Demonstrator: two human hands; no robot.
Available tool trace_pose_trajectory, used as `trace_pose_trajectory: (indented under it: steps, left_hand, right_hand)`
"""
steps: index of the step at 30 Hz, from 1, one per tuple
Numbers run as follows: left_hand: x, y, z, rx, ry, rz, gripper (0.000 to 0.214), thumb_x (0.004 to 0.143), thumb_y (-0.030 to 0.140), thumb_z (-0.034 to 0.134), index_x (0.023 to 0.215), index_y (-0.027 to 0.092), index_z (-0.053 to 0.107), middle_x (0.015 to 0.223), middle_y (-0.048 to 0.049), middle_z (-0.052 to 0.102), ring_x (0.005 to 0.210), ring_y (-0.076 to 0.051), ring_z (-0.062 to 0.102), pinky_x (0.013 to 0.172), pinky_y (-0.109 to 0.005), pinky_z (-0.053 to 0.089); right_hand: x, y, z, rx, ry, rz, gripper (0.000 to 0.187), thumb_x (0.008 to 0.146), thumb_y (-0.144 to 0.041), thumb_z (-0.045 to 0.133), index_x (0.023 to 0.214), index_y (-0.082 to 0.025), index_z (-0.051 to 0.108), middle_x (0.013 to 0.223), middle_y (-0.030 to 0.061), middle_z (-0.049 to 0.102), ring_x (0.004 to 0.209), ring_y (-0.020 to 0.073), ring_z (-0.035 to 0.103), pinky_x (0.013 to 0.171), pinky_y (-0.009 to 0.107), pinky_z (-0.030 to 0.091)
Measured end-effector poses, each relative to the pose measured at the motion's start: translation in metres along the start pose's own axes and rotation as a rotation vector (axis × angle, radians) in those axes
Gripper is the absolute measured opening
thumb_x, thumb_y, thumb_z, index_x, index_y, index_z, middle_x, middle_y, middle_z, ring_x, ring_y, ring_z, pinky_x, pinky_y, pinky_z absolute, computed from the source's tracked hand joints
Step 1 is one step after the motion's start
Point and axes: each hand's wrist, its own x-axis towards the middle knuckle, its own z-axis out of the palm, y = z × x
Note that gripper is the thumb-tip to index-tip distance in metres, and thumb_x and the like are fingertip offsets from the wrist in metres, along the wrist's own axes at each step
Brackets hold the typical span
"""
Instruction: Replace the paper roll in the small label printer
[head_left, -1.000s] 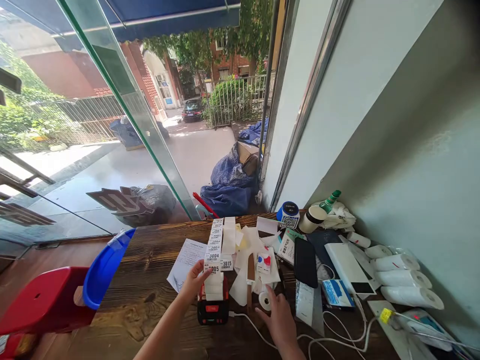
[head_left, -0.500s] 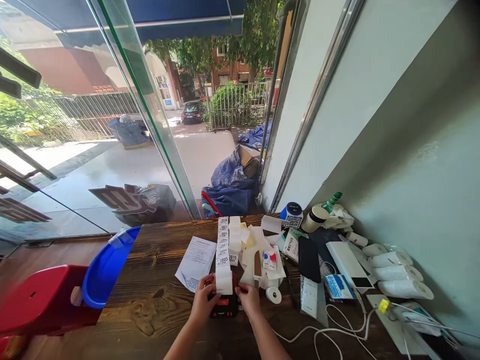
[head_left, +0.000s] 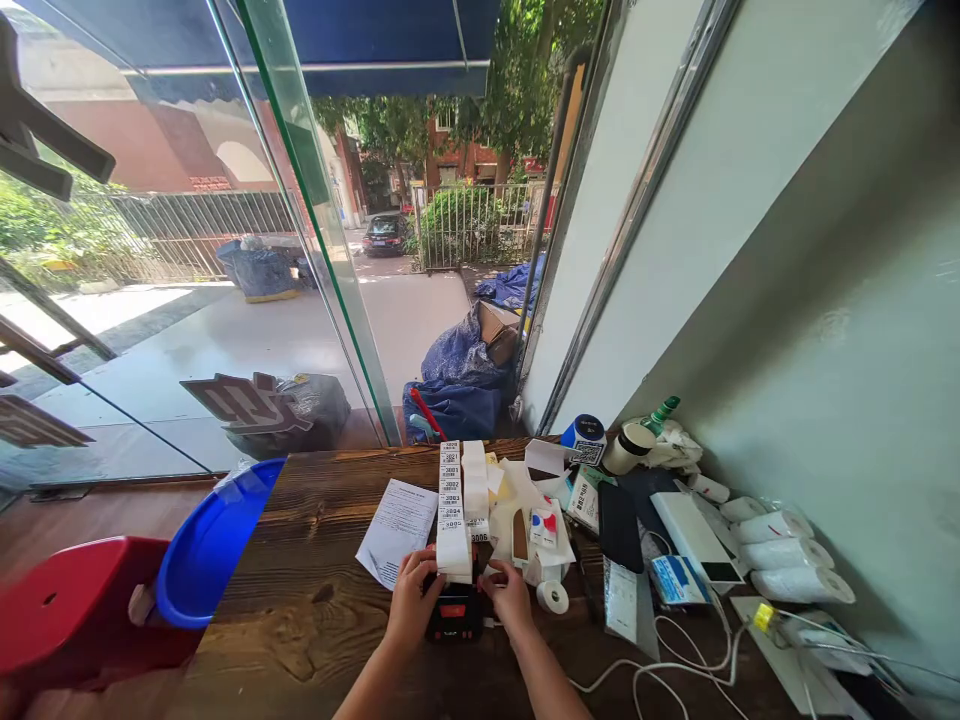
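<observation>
Fingers of the left hand [head_left: 415,600] and right hand [head_left: 510,598] are closing on either side of the small black-and-red label printer [head_left: 454,612] at the near edge of the wooden counter [head_left: 315,560], apparently steadying it while its numbered label strip [head_left: 451,500] is feeding out; tearing next would call for a firm pinch near the slot. Compared with a second ago, the right hand is now gripping the printer rather than resting by the tape roll [head_left: 553,597].

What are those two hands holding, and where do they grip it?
Left hand and right hand hold a small black label printer by its sides.
</observation>
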Motion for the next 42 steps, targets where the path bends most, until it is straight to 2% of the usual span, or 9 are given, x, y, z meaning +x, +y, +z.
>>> trace_pose_trajectory:
  steps: [5, 10, 15, 20, 23, 25, 35, 38, 42]
  left_hand:
    - [0.007, 0.009, 0.001, -0.206, -0.011, -0.08, 0.045, 0.079, 0.061, 0.053, 0.088, 0.018, 0.063, 0.088, -0.0106, 0.07, 0.088, -0.028, 0.063, 0.083, -0.041, 0.05]
    - [0.019, 0.014, 0.007, -0.289, 0.001, -0.144, 0.061, 0.075, 0.075, 0.049, 0.091, 0.017, 0.056, 0.086, -0.0124, 0.07, 0.086, -0.028, 0.064, 0.078, -0.039, 0.052]
    - [0.035, 0.021, 0.007, -0.243, -0.029, -0.117, 0.057, 0.08, 0.072, 0.042, 0.099, 0.019, 0.049, 0.093, -0.0132, 0.069, 0.088, -0.027, 0.064, 0.082, -0.04, 0.049]
    - [0.053, 0.026, 0.002, -0.136, -0.135, -0.069, 0.04, 0.085, 0.058, 0.04, 0.098, 0.021, 0.046, 0.089, -0.01, 0.069, 0.082, -0.025, 0.063, 0.077, -0.038, 0.048]
    - [0.059, 0.027, -0.003, -0.029, -0.275, 0.013, 0.031, 0.063, 0.034, 0.07, 0.088, 0.021, 0.058, 0.092, -0.008, 0.07, 0.089, -0.027, 0.062, 0.082, -0.038, 0.047]
    - [0.06, 0.027, -0.006, 0.061, -0.328, 0.064, 0.029, 0.05, 0.015, 0.07, 0.078, 0.021, 0.064, 0.096, -0.0083, 0.069, 0.098, -0.031, 0.06, 0.088, -0.039, 0.044]
    - [0.05, 0.021, -0.004, 0.192, -0.2, 0.061, 0.012, 0.072, 0.021, 0.053, 0.066, 0.023, 0.063, 0.09, -0.0098, 0.071, 0.089, -0.029, 0.063, 0.096, -0.047, 0.043]
    - [0.05, 0.028, -0.003, 0.137, -0.154, 0.074, 0.012, 0.074, 0.024, 0.05, 0.068, 0.024, 0.06, 0.08, -0.0075, 0.069, 0.084, -0.027, 0.062, 0.099, -0.048, 0.04]
    - [0.052, 0.042, -0.008, 0.004, -0.199, 0.056, 0.015, 0.072, 0.027, 0.05, 0.077, 0.022, 0.064, 0.089, -0.0094, 0.07, 0.087, -0.027, 0.062, 0.081, -0.038, 0.048]
  right_hand:
    - [-0.013, -0.021, -0.001, -0.054, 0.03, -0.291, 0.022, 0.088, -0.034, 0.066, 0.102, -0.017, 0.062, 0.096, 0.0032, 0.067, 0.088, 0.021, 0.065, 0.081, 0.043, 0.055]
    - [-0.018, -0.03, 0.02, -0.162, 0.029, -0.401, 0.028, 0.086, -0.04, 0.067, 0.1, -0.017, 0.06, 0.085, 0.0007, 0.066, 0.065, 0.0155, 0.061, 0.062, 0.034, 0.054]
    - [-0.011, -0.046, 0.014, -0.279, 0.033, -0.541, 0.018, 0.09, -0.031, 0.062, 0.102, -0.018, 0.062, 0.102, 0.005, 0.062, 0.099, 0.0248, 0.059, 0.087, 0.047, 0.051]
    - [0.001, -0.065, -0.002, -0.31, -0.101, -0.662, 0.016, 0.087, -0.027, 0.067, 0.1, -0.018, 0.065, 0.11, 0.0061, 0.064, 0.109, 0.0269, 0.057, 0.095, 0.051, 0.049]
    - [0.007, -0.07, -0.004, -0.28, -0.153, -0.674, 0.01, 0.091, -0.023, 0.062, 0.098, -0.018, 0.067, 0.109, 0.0058, 0.066, 0.109, 0.0255, 0.059, 0.094, 0.05, 0.05]
    - [0.009, -0.071, -0.002, -0.244, -0.166, -0.663, 0.01, 0.092, -0.024, 0.061, 0.097, -0.017, 0.067, 0.108, 0.0056, 0.066, 0.105, 0.0242, 0.061, 0.091, 0.047, 0.052]
    - [0.008, -0.055, 0.015, 0.039, -0.083, -0.546, 0.03, 0.091, -0.046, 0.059, 0.086, -0.017, 0.066, 0.103, 0.006, 0.067, 0.099, 0.0235, 0.063, 0.088, 0.047, 0.053]
    - [0.009, -0.055, 0.019, 0.141, -0.102, -0.526, 0.034, 0.089, -0.049, 0.06, 0.099, -0.017, 0.063, 0.102, 0.0066, 0.068, 0.096, 0.0238, 0.066, 0.085, 0.046, 0.055]
    - [0.003, -0.069, 0.013, 0.19, -0.14, -0.514, 0.047, 0.083, -0.044, 0.068, 0.119, -0.017, 0.056, 0.113, 0.0112, 0.067, 0.102, 0.0275, 0.065, 0.09, 0.049, 0.054]
